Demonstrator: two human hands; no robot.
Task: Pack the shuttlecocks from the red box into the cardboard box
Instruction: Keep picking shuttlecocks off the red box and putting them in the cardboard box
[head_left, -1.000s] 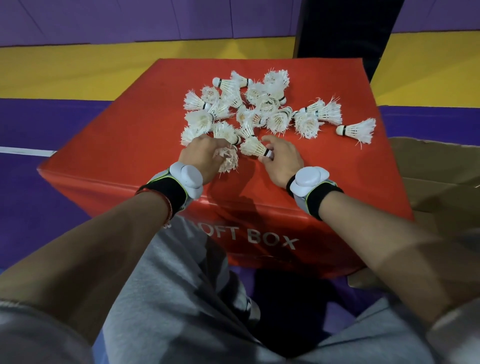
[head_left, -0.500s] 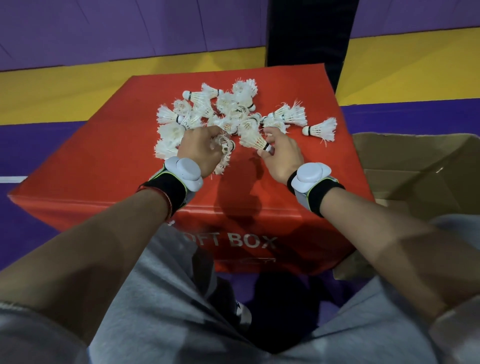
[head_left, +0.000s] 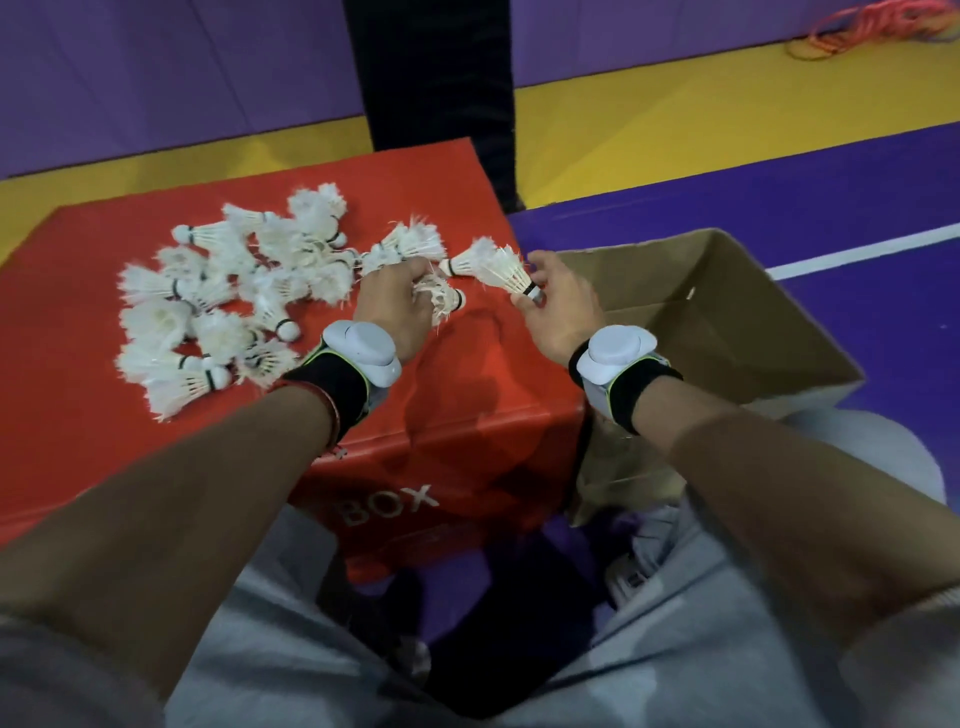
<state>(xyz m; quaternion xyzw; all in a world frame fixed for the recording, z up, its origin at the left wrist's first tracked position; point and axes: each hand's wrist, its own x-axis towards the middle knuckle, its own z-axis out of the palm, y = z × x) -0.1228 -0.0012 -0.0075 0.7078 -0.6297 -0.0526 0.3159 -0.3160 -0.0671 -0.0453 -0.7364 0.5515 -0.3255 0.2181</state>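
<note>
clearly early: the right hand (head_left: 558, 306) pinches a white feather shuttlecock (head_left: 498, 267) by its cork, the left hand (head_left: 397, 306) curls round a frayed white shuttlecock (head_left: 441, 296), both near the red soft box (head_left: 467, 415)'s right edge. beyond, a heap of white shuttlecocks (head_left: 234, 291) waits on it. the open brown cardboard box (head_left: 727, 312) shows none; the right arm hides its near floor.

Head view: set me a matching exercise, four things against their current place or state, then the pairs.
1 left hand
2 right hand
3 brown cardboard box
4 heap of white feather shuttlecocks

a lies on the red soft box
b stands open on the purple floor
c fingers pinch a tidier shuttlecock by its cork
d grips a frayed shuttlecock

Pairs: 1-d, 2-c, 3-b, 4-a
</note>
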